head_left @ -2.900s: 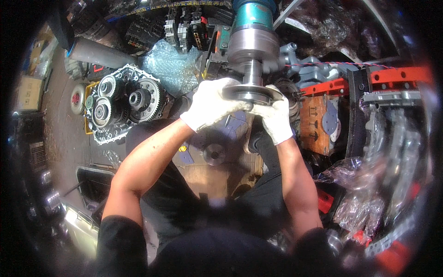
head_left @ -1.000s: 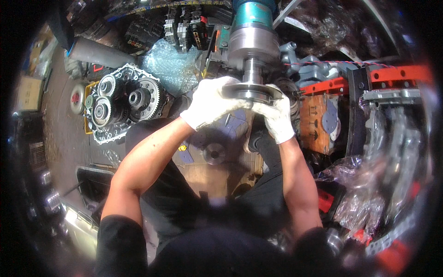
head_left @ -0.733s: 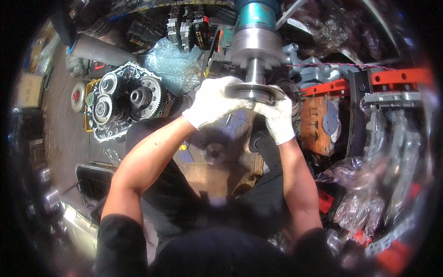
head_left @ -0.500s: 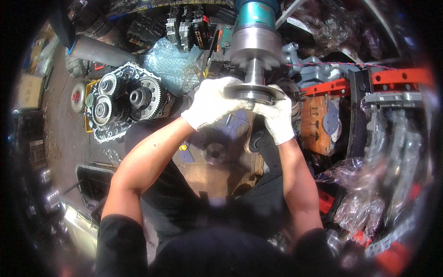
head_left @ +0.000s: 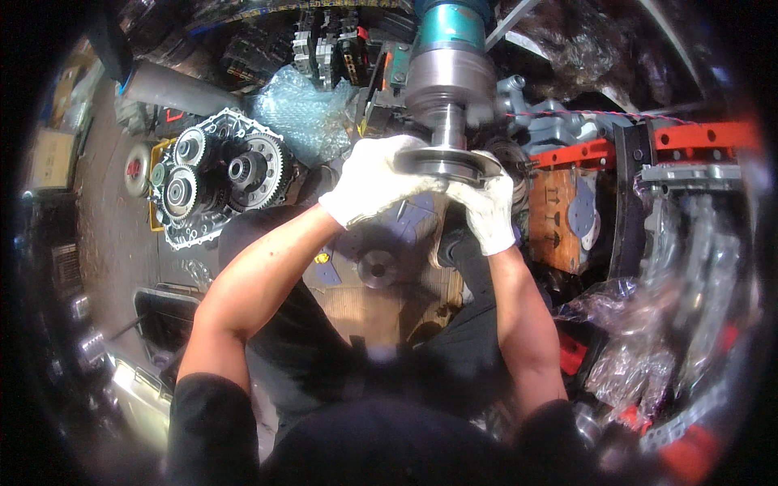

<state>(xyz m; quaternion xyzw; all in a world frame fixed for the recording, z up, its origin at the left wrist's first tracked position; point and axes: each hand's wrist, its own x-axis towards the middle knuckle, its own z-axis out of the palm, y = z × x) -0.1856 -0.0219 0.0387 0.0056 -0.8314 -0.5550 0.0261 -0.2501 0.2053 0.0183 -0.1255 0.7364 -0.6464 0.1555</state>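
Note:
Both my hands wear white gloves. My left hand (head_left: 374, 180) is closed on the left side of a steel flanged disc (head_left: 435, 164), and my right hand (head_left: 486, 202) grips its right side, thumbs toward the near edge. The disc sits on the lower end of a bright steel shaft (head_left: 449, 125) that hangs from a wide metal cylinder (head_left: 450, 79) under a teal housing (head_left: 446, 28). The cylinder's lower part looks blurred. Under my hands, between my dark-clothed legs, a small round steel plate (head_left: 374, 267) and grey-blue pieces rest on cardboard (head_left: 365, 312).
An open gear casing (head_left: 219, 178) is at left, bubble wrap (head_left: 301, 113) behind it. At right stand a red beam (head_left: 705, 134), a wooden block (head_left: 551, 219) and plastic-wrapped parts (head_left: 689, 283). A dark lidded bin (head_left: 166, 304) lies at lower left; valve-body parts (head_left: 324, 49) are stacked at back.
My two hands stay on the disc in almost the same place. The cylinder, disc and hands appear only slightly farther right in the picture than in the earliest frame.

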